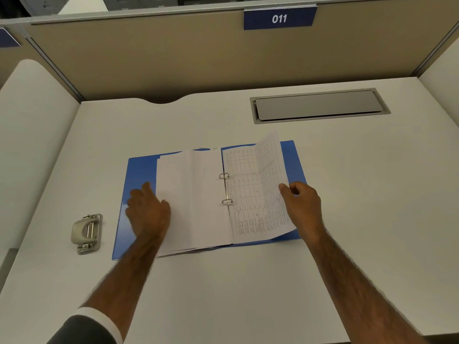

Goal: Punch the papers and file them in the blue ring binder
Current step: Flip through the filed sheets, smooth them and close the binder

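- The blue ring binder (139, 175) lies open and flat in the middle of the desk (223, 281). Its spine runs away from the person, and both rings (224, 175) look closed.
- Left of the rings, a blank stack (196, 194) of papers covers most of the binder's left cover. A strip of blue shows beyond the stack's left edge, and the sheets fan slightly at the near edge.
- The left hand (149, 212) rests on that blue strip and on the stack's left edge. Its fingers are spread and nearly straight, the thumb is on the paper, and it grips nothing.
- Right of the rings lies a printed sheet (250, 194) with a table grid, its inner edge at the rings. Its outer half is lifted off the right cover and bowed upward, with the far corner highest.
- The right hand (303, 202) pinches the sheet's outer edge between thumb and curled fingers, just over the binder's right edge.
- A hole punch (87, 233) stands left of the binder's near-left corner, with bare desk between them.
- Beyond the binder's far-right corner, well apart, a closed cable hatch (319, 106) sits flush in the desk.
- Bare desk lies near, right and far of the binder, up to the partition (149, 53), which carries a number plate (279, 19) reading 011.
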A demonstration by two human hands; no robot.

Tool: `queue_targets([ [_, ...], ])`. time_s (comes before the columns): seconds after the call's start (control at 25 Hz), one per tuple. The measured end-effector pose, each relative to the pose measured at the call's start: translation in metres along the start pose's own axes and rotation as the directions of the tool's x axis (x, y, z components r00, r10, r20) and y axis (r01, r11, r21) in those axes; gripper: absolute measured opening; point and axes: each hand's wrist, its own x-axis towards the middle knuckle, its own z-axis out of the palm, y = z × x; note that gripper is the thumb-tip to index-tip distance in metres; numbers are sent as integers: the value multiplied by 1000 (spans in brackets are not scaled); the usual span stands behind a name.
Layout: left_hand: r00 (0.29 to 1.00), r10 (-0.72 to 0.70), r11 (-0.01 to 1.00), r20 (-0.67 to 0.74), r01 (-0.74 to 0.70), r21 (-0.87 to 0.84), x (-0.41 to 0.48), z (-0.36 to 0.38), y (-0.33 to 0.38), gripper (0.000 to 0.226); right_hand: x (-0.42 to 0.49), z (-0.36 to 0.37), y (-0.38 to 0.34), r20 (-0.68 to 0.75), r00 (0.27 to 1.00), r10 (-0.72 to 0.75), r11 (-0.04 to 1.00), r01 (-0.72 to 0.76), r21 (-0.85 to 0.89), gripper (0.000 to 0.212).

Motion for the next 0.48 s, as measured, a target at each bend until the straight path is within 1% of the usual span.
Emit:
queue_targets([
  [0.04, 994, 101, 994, -43, -102, -25, -4, -2, 14, 42, -3, 1, -3, 8, 1000, -21, 1000, 21, 15, 29],
  [0.08, 979, 200, 972, -49, -204, -117, -10, -5, 33, 35, -7, 2, -6, 21, 999, -44, 999, 43, 27, 25],
  [0.12, 964, 265, 934, 0, -257, -250, -18, -8, 54, 29, -11, 4, -8, 38, 997, -67, 997, 65, 40, 22],
  [0.16, 949, 290, 901, 125, -226, -371, -25, -12, 80, 35, -14, 7, -10, 55, 994, -95, 994, 92, 54, 22],
  [0.2, 918, 278, 869, 283, -114, -482, -32, -17, 107, 48, -18, 11, -11, 69, 990, -126, 991, 121, 64, 26],
  [0.24, 870, 254, 831, 423, 28, -556, -38, -21, 133, 60, -21, 16, -11, 84, 985, -154, 987, 148, 66, 30],
  [0.28, 825, 236, 816, 513, 119, -566, -44, -24, 154, 69, -24, 21, -12, 102, 979, -178, 983, 172, 63, 35],
  [0.32, 805, 244, 831, 540, 113, -544, -47, -22, 170, 72, -27, 25, -13, 121, 972, -199, 979, 194, 58, 38],
  [0.36, 808, 266, 857, 526, 51, -512, -48, -19, 178, 67, -31, 29, -13, 138, 967, -215, 976, 210, 51, 38],
  [0.4, 819, 278, 880, 503, -8, -474, -47, -16, 181, 56, -34, 32, -15, 148, 962, -229, 973, 224, 46, 37],
  [0.48, 850, 274, 895, 450, -54, -443, -40, -12, 176, 31, -37, 33, -16, 136, 962, -238, 971, 232, 57, 36],
])
